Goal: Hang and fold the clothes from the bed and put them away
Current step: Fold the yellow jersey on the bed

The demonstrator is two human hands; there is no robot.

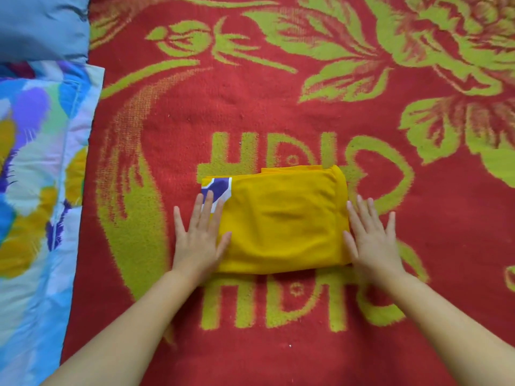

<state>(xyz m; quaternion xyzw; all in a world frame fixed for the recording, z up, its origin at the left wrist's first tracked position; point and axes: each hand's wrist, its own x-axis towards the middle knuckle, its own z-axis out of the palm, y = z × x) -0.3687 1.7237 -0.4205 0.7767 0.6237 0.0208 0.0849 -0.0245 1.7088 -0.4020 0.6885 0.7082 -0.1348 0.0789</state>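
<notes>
A red blanket (278, 107) patterned with yellow-green flowers and letters is covering most of what I am looking down on, spreading across the bed under my arms. Along its left edge a floral quilt (36, 190) in blue, purple, white and mustard is lying flat, and above that, in the top left corner, a plain grey-blue pillow (39, 26) is sitting just beside the blanket's edge. Near the middle of the blanket, the folded yellow garment (281, 221) is lying as a neat rectangle over the woven letters, with a purple and white printed patch showing at its upper left corner and a rolled fold running along its top and right side. My left hand (199, 238) is pressing down flat on the garment's left end, fingers straight and spread, fingertips reaching the printed patch, so the grip there is wide and holding nothing. My right hand (372, 240) is lying flat at the garment's right edge, fingers straight and slightly apart, thumb side touching the cloth and the outer fingers resting on the blanket, its grip likewise wide.
</notes>
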